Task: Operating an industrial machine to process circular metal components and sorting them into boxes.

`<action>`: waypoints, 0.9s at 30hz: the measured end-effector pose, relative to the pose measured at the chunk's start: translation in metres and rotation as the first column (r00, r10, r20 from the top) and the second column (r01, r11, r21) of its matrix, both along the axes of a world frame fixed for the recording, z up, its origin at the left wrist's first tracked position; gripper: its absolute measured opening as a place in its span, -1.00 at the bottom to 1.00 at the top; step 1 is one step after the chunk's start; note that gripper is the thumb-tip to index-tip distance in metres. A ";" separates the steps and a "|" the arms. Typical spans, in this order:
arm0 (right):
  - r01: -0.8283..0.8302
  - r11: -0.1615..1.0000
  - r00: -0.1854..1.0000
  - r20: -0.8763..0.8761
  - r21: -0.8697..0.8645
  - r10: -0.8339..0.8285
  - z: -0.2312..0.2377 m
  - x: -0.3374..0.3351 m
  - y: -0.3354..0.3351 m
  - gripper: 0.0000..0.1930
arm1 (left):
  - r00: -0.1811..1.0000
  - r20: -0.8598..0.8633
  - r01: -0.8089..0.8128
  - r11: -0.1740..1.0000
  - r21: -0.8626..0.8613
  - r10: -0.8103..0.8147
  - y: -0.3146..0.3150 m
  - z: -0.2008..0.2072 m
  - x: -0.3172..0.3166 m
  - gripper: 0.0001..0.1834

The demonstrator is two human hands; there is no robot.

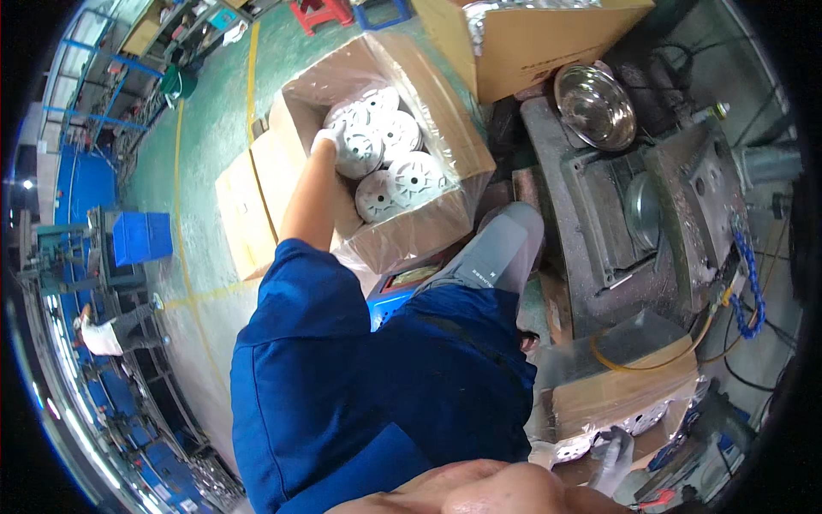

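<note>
Currently, in the head view, the gloved left hand (328,137) reaches into the open carton (398,238) ahead of the operator and meets the rim of the nearest pale disc (360,154); whether the fingers close on it cannot be told. The remaining discs (413,190) lie in the same carton in overlapping stacks, several tilted. Caution: lifting by one edge could make a disc slip, since the glove and the smooth rim may offer little friction; a dropped disc could strike and scratch its neighbours. Drawing a disc sideways could topple the adjoining stack, because the faces overlap. The clear liner (454,111) stands loose along the carton walls and could snag a disc edge or the wrist. At lower right, the gray-gloved right hand (612,458) is at a second carton (599,396) containing further discs (644,420); its grip cannot be determined. Dividing attention between two widely separated cartons could cause a misjudged hold. The yellow hose (651,367) loops above the second carton and could catch a raised arm.
</note>
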State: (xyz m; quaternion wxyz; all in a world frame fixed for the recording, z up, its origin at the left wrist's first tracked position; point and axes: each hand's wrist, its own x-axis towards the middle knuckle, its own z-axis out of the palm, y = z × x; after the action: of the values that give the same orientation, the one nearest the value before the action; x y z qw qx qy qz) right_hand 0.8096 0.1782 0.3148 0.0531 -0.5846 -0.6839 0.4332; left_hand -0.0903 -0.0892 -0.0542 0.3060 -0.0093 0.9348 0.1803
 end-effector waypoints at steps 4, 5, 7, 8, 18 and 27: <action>0.019 1.000 0.994 0.109 -0.015 -0.018 0.002 -0.032 -0.019 -0.53 | 0.970 0.212 0.165 0.959 -0.230 -0.116 0.109 0.050 0.104 -0.41; 0.079 0.993 0.993 0.093 -0.087 -0.071 0.004 -0.036 -0.024 -0.53 | 0.958 0.248 0.216 0.934 -0.286 -0.145 0.128 0.087 0.121 -0.45; 0.049 0.995 0.993 0.107 -0.083 -0.040 0.003 -0.036 -0.019 -0.53 | 0.946 0.282 0.252 0.906 -0.341 -0.157 0.126 0.116 0.136 -0.48; 0.026 0.997 0.997 0.078 -0.076 -0.020 0.001 -0.037 -0.014 -0.51 | 0.950 0.262 0.242 0.932 -0.271 -0.171 0.108 0.095 0.119 -0.37; 0.053 0.997 0.998 0.049 -0.062 -0.050 0.002 -0.036 -0.022 -0.49 | 0.874 0.210 0.479 0.850 -0.217 -0.439 0.128 0.136 0.103 -0.43; 0.008 0.999 0.993 -0.114 -0.053 -0.014 -0.011 -0.036 -0.026 -0.52 | 0.893 -0.047 0.338 0.601 0.724 -0.447 0.141 0.279 0.194 -0.49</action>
State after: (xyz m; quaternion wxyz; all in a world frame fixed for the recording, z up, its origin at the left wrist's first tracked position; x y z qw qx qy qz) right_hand 0.7738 0.1523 0.3035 0.0789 -0.5638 -0.6649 0.4836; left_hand 0.1035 0.0517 0.2253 0.3815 0.3038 0.7443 0.4562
